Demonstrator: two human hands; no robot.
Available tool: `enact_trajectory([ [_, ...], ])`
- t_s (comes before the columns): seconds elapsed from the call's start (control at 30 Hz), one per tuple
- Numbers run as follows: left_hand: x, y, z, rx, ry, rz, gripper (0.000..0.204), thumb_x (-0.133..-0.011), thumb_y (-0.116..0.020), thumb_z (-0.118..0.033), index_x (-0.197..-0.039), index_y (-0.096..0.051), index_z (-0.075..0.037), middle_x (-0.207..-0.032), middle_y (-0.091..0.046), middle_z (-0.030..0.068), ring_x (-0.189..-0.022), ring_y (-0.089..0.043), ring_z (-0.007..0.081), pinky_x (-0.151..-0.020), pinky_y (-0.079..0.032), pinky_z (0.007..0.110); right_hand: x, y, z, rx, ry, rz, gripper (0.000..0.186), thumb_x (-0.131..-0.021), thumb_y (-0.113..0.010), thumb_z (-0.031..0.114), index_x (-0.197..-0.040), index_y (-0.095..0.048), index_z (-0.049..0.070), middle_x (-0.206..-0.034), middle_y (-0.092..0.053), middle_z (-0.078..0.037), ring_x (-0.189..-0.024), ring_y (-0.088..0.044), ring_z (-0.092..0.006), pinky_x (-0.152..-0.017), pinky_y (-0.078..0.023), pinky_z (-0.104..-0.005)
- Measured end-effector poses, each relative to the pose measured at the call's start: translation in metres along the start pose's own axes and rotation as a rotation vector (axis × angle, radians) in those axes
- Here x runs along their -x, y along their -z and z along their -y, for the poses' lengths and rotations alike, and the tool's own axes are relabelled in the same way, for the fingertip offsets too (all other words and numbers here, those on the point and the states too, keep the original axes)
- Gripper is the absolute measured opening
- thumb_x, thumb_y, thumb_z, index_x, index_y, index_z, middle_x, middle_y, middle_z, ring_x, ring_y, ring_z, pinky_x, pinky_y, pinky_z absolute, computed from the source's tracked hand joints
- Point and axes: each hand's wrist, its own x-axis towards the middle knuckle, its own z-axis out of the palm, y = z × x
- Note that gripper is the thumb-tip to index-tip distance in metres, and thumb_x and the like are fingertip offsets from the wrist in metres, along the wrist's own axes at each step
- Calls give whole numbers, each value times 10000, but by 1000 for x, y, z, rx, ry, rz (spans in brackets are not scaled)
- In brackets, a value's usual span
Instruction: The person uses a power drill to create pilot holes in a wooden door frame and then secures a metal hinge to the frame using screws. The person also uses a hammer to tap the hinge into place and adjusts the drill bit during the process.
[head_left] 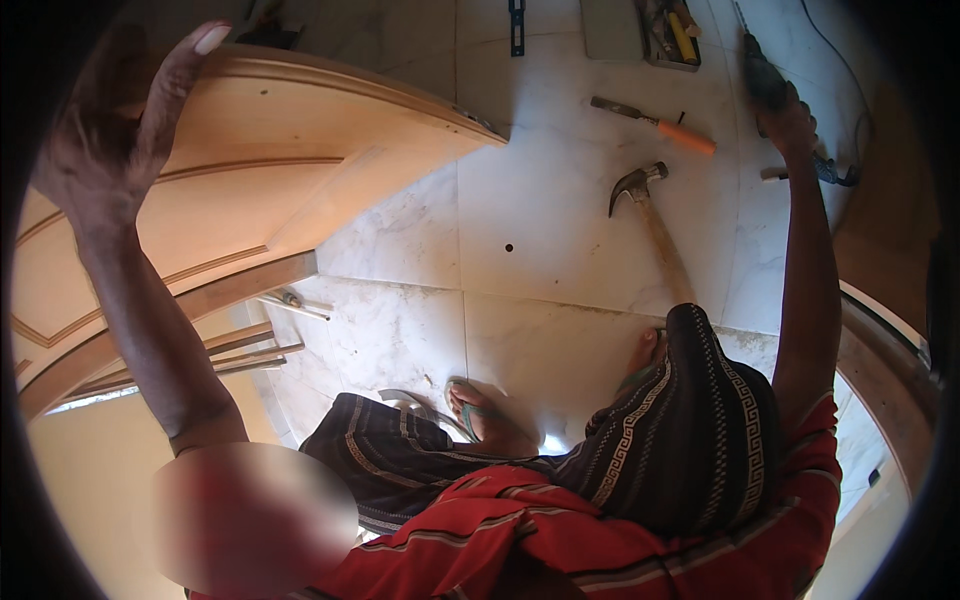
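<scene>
At the far left, my left hand (105,150) is on the edge of a light wooden door (270,120), its thumb stretched out and its other fingers partly lost in shadow around the edge. The door leans across the left side and shows curved moulding. On the right, my right arm reaches forward, and my right hand (792,125) is wrapped around the grip of a dark power drill (764,80). A long thin bit (741,16) points away from me. The drill is low over the floor tiles; whether it touches them I cannot tell.
A claw hammer (655,225) and an orange-handled chisel (685,137) lie on the marble-look tiles. Beyond them are an open tool case (672,40) and a small blue-black bar (517,28). The drill's cord (862,95) curves along the right. Wooden strips (240,350) lie below the door.
</scene>
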Motion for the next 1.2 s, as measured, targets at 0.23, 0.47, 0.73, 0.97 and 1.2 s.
enact_trajectory([
  [0.23, 50, 53, -37, -318, -182, -406, 199, -879, -853, -298, -840, -770, -121, -729, -733, 15, -594, -639, 164, -556, -451, 260, 102, 41, 87, -924, 450, -122, 349, -958, -720, 281, -1231, -698, 64, -1177, -733, -141, -1048, -712, -261, -942, -543, -375],
  [0.47, 78, 105, -75, -77, 26, -368, 361, -911, -785, -404, -689, -712, -129, -701, -698, -7, -713, -611, 177, -744, -435, 338, 256, 12, 181, -1201, 438, 688, 242, -1011, -648, 229, -1098, -710, 12, -917, -732, -68, -874, -697, -154, -795, -566, -318],
  [0.73, 104, 118, -68, -176, -110, -405, 336, -911, -786, -320, -674, -681, -107, -679, -670, 26, -712, -581, 182, -734, -433, 332, 339, -20, 233, -1522, -68, 1214, 211, -979, -652, 230, -981, -714, 29, -858, -668, -36, -775, -634, -155, -723, -551, -343],
  [0.97, 106, 133, -81, -179, -46, -419, 327, -913, -778, -322, -684, -681, -110, -683, -662, 23, -714, -580, 182, -749, -426, 340, 332, -25, 239, -1464, -98, 1339, 177, -946, -663, 206, -844, -628, 66, -794, -605, -32, -740, -580, -159, -705, -526, -372],
  [1.2, 112, 137, -87, -198, -25, -429, 318, -916, -771, -323, -695, -681, -113, -688, -655, 20, -716, -579, 183, -764, -420, 348, 348, -23, 234, -1586, -222, 1487, 116, -955, -635, 187, -900, -603, 90, -817, -594, -32, -738, -566, -156, -751, -505, -381],
])
